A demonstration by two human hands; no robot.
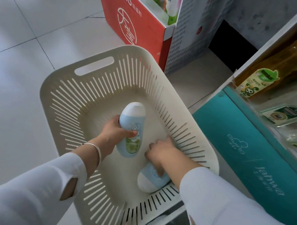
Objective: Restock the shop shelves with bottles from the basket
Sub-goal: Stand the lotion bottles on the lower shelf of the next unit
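1. Basket (89,88) of cream plastic, with slotted walls and a handle cut-out on its far side, is standing on the pale floor tiles (17,54), just beside a teal carton (249,156).
2. Two bottles are showing inside it. The first bottle (131,127), light blue with a white cap and a green label, is lying over the middle of the Basket with its cap pointing away from the person.
3. The left hand (113,136) is gripping the first bottle around its middle, the thumb pressing on the label. Whether the bottle is touching the bottom, I cannot tell.
4. The second bottle (150,180), of the same kind, is lying at the near right of the Basket, its white end pointing toward the person.
5. The right hand (161,151) is reaching down onto the second bottle, its fingers curling around it and hiding most of it.
6. Both arms are wearing white sleeves, and a thin silver bracelet (94,148) is sitting on the left wrist.
7. Behind the Basket a red display box (135,14) is standing. On the right a shelf is carrying an amber bottle (258,80) with a green label.
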